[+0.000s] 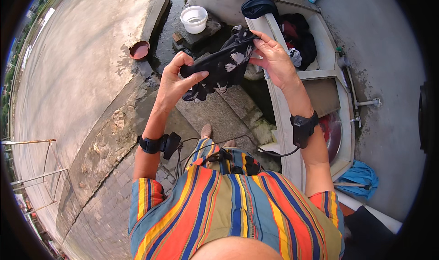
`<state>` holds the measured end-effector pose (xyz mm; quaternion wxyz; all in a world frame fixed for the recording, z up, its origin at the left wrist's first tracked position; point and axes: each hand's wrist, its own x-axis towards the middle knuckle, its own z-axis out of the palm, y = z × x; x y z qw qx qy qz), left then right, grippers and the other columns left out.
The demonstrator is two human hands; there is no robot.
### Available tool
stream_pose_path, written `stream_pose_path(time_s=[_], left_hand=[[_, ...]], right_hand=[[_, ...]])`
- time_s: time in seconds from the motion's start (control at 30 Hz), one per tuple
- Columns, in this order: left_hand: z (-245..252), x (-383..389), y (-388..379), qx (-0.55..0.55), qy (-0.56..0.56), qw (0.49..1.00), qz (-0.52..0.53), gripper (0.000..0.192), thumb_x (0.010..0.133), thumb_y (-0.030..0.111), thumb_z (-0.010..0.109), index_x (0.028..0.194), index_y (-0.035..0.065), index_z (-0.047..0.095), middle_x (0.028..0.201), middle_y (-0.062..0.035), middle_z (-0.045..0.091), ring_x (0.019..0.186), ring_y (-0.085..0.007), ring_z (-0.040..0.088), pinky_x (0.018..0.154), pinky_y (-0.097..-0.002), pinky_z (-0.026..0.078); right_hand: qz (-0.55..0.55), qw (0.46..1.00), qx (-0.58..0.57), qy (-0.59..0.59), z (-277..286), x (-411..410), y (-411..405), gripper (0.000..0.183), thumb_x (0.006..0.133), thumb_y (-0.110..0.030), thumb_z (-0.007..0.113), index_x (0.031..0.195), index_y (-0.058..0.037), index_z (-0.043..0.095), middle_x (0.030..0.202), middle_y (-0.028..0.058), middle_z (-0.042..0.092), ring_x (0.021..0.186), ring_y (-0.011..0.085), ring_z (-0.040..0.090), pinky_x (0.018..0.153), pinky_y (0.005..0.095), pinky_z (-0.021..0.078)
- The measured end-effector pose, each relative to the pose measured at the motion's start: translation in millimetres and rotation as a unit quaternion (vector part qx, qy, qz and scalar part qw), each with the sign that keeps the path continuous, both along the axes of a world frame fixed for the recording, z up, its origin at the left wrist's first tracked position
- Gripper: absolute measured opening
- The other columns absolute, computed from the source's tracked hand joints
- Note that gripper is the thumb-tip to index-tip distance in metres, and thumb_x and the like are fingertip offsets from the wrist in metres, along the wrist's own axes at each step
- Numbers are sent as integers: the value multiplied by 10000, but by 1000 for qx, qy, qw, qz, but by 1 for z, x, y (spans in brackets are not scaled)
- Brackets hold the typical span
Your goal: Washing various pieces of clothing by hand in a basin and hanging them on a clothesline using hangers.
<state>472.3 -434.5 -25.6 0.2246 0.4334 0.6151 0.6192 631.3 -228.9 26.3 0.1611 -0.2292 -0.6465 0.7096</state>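
A black garment with a white flower print (223, 64) is stretched between my two hands, over the stone slabs and the water channel. My left hand (180, 76) grips its left end, with the thumb along the front. At the upper right end, the fingers and thumb of my right hand (271, 52) pinch the cloth. Its lower edge hangs in folds. To the right of it, dark wet clothes (303, 42) lie in a concrete wash trough (319, 74), and a dark bundled cloth (259, 7) rests on the trough's upper corner.
A white plastic tub (194, 19) stands on a stone beside the channel. A reddish-brown basin (139, 50) sits on the concrete edge at left. Pipes with a tap (357, 119) run along the right wall, above a blue cloth or bag (358, 180). A cable (245, 136) crosses before my waist.
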Motion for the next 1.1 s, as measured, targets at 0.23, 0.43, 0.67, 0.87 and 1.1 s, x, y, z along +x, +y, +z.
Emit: stream_pose_path(time_s=[0.23, 0.43, 0.67, 0.87, 1.1], left_hand=[[7, 24, 14, -6, 26, 984, -176, 330, 830, 344, 675, 802, 31, 574, 799, -56, 575, 732, -158, 578, 663, -302, 443], [-37, 51, 26, -51, -33, 996, -65, 382, 952, 374, 495, 865, 17, 600, 637, 8, 520, 517, -59, 423, 453, -257, 351], [-30, 44, 15, -186, 251, 945, -100, 590, 988, 445, 302, 745, -14, 582, 791, -106, 519, 813, -208, 521, 791, -401, 359], [-4, 32, 6, -34, 332, 939, -87, 189, 869, 194, 617, 867, 6, 634, 986, -82, 567, 946, -229, 519, 916, -357, 347], [24, -25, 13, 85, 4, 996, -5, 104, 816, 64, 675, 893, -5, 677, 977, -29, 575, 923, -104, 529, 781, -246, 429]], right_hand=[[23, 964, -224, 143, 10, -5, -9, 314, 980, -138, 370, 1272, -83, 474, 1135, 41, 593, 1033, 137, 570, 878, 336, 474], [25, 959, -217, 179, 22, 2, -28, 335, 977, -115, 338, 1287, -53, 451, 1183, 72, 569, 1071, 165, 558, 934, 358, 452], [-43, 965, -155, 206, 15, 13, -19, 318, 975, -97, 348, 1260, -51, 484, 1179, 70, 578, 1045, 151, 570, 934, 332, 453], [-108, 967, 204, 110, 3, 19, 24, 247, 981, -142, 419, 1144, -68, 588, 1069, 20, 612, 920, 111, 574, 862, 223, 433], [-108, 922, 368, 54, 5, 27, 40, 191, 871, -160, 561, 963, -27, 662, 910, 15, 578, 844, 108, 535, 794, 233, 415]])
